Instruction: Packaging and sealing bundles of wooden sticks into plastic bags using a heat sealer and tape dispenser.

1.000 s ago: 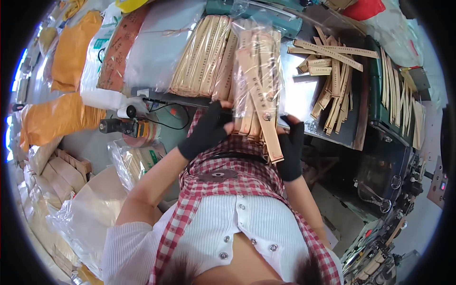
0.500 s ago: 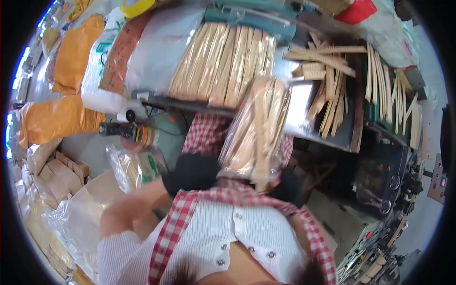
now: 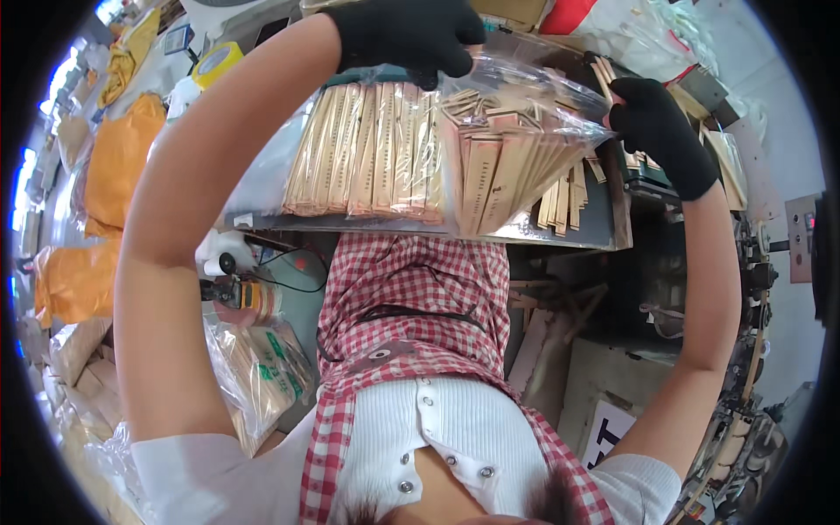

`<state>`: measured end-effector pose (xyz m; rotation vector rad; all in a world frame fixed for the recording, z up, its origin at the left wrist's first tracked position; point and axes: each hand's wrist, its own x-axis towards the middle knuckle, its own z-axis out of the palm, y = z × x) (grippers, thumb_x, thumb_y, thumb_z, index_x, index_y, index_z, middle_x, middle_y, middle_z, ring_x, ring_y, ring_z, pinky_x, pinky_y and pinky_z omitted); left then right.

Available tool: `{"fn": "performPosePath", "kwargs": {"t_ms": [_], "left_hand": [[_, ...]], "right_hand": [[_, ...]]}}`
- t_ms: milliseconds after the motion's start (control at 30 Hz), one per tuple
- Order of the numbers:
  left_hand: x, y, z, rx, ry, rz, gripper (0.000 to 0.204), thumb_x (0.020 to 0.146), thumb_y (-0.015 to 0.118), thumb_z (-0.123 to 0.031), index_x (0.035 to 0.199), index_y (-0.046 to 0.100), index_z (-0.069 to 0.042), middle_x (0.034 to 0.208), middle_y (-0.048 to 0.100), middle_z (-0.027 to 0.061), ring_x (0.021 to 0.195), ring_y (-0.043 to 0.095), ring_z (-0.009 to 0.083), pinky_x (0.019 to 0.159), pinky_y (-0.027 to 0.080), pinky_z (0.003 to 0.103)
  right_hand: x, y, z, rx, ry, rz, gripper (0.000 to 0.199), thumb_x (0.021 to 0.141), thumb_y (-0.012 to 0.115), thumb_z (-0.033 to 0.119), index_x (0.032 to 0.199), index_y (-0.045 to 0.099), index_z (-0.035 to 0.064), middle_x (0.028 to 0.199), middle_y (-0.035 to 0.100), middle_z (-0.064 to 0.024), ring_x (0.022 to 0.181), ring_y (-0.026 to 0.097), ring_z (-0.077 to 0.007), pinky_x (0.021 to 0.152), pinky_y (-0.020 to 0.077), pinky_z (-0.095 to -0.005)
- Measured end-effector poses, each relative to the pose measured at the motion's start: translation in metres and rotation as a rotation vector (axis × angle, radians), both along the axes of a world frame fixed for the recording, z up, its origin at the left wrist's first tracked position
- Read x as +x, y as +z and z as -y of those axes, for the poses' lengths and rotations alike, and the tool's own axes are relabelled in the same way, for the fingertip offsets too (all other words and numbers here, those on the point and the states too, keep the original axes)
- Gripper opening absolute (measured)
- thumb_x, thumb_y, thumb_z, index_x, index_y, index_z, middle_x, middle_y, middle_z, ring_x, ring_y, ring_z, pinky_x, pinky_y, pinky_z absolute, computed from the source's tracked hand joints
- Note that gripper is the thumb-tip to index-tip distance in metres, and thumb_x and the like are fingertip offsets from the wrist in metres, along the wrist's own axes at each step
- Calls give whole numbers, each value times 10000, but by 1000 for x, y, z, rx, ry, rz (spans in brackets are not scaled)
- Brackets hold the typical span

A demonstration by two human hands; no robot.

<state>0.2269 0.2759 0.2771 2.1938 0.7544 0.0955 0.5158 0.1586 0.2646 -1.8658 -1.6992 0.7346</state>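
Observation:
A clear plastic bag [image 3: 547, 87] packed with flat light-wood strips [image 3: 488, 179] lies at the right part of the work table, its mouth toward the far side. My left hand [image 3: 409, 39], in a black glove with bare fingertips, is closed at the bag's far left edge. My right hand [image 3: 658, 131], gloved the same way, pinches the bag's right corner and draws the film out sideways. Left of this bag, several filled bags of wooden strips [image 3: 363, 153] lie side by side. Loose strips [image 3: 564, 197] partly show beneath and beside the right side of the held bag.
The table's dark front edge [image 3: 315, 230] runs before my checked apron [image 3: 416, 297]. A yellow tape roll [image 3: 217, 63] is at the far left. Orange sacks [image 3: 127, 162] stand left, near another bag of strips [image 3: 258, 372] below the table. Machinery lines the right side.
The bag of strips has gone from my lap onto the table. Both hands have moved up and away from my body and now hold the bag's far end spread.

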Motion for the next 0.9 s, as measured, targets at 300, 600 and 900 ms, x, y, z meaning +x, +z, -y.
{"fn": "performPosePath", "kwargs": {"t_ms": [300, 600, 900], "left_hand": [[-3, -23, 18, -130, -42, 231, 242, 830, 601, -152, 953, 662, 48, 668, 631, 78, 563, 631, 138, 539, 507, 250], [-74, -60, 47, 187, -302, 624, 952, 578, 886, -391, 1336, 432, -39, 1283, 497, 124, 1217, 461, 231, 1025, 360, 373], [-100, -189, 98, -153, 651, 652, 630, 701, 799, -239, 1233, 537, -26, 1182, 596, 103, 1092, 567, 240, 963, 429, 354]], "right_hand": [[-67, -8, 29, 992, 150, 772, 588, 725, 710, 128, 1279, 520, 85, 1233, 540, -133, 1124, 516, -336, 945, 436, -383], [-106, -20, 34, 800, 740, 750, 190, 640, 610, 138, 827, 602, 102, 697, 534, -58, 662, 566, -236, 530, 373, -376], [-173, -60, -108, 917, 593, 476, 172, 689, 683, 306, 698, 636, 141, 700, 616, -56, 662, 606, -279, 556, 446, -394]]}}
